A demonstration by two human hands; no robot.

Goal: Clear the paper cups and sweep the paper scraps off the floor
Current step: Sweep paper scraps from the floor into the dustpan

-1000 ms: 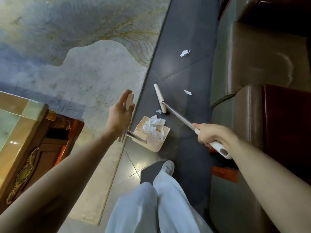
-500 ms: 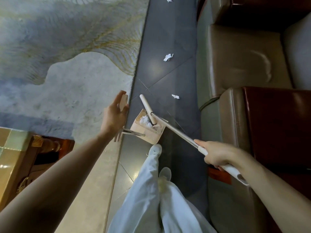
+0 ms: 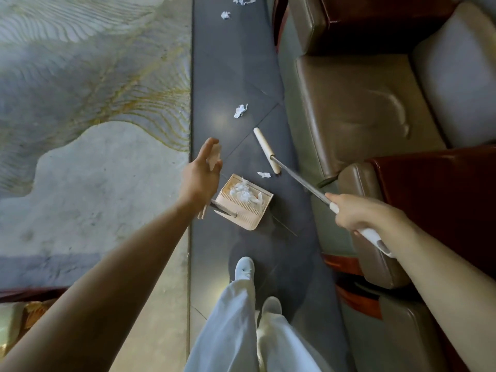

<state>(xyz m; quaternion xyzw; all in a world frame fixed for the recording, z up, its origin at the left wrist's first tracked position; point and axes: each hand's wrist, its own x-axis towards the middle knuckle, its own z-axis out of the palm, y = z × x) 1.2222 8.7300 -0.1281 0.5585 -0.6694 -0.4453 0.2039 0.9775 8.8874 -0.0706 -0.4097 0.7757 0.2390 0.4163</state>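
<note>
Lying on the dark floor (image 3: 230, 76), the nearest paper scrap (image 3: 264, 174) sits at six o'clock from the broom head (image 3: 267, 150), with the dustpan (image 3: 243, 202) at seven beyond. The right hand (image 3: 354, 214) clenches its shaft; the left hand's (image 3: 201, 175) hold on the dustpan is blurred.

Two hands are counted: left hand (image 3: 200, 178) and right hand (image 3: 354, 214). One dustpan (image 3: 245, 210) is counted, just right of the left fingers, with its long handle held in them. One broom (image 3: 267, 150) is counted, its pole gripped in the right fingers. Four loose paper scraps are counted: one (image 3: 263, 174) between the left fingers and the broom head, one (image 3: 240, 110) beyond the left fingertips, one (image 3: 225, 15) far beyond them, and one ragged cluster (image 3: 243, 0) at the top edge, taken as one. The heap in the dustpan cannot be counted. Two white shoes (image 3: 244, 267) (image 3: 271, 306) are counted, below both sets of fingers. One rug (image 3: 94, 103) is counted, left of the left fingers.
</note>
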